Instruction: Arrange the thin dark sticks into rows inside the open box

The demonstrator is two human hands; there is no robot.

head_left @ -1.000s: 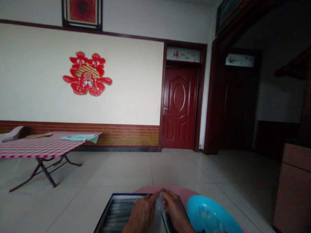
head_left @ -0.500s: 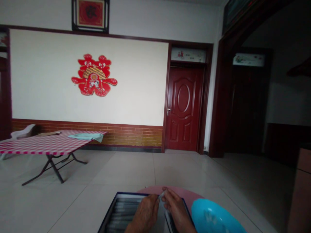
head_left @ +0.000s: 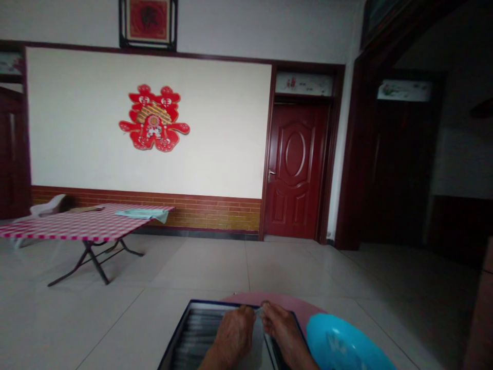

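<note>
My left hand (head_left: 234, 331) and my right hand (head_left: 283, 329) are close together over a shallow dark-rimmed box (head_left: 175, 331). The fingers of both are closed in a pinch. Between the fingertips shows a small, thin, pale piece (head_left: 258, 311), mostly hidden and too blurred to name. In the left part of the box lie several slim, dark grey strips (head_left: 196, 331) side by side. A pale surface shows below my hands, and a dark narrow edge runs beside my right wrist.
The box rests on a round pink table (head_left: 292, 302). A bright blue plastic basin (head_left: 344, 344) stands to its right. Farther left is a folding table (head_left: 88, 226) with a checked cover and a light green cloth (head_left: 144, 213). A red door (head_left: 295, 174) stands beyond the tiled floor.
The pale piece, tilted upward before, now lies flatter and shows less between my fingertips. My right fingers have lowered slightly. The whole view has shifted a little.
</note>
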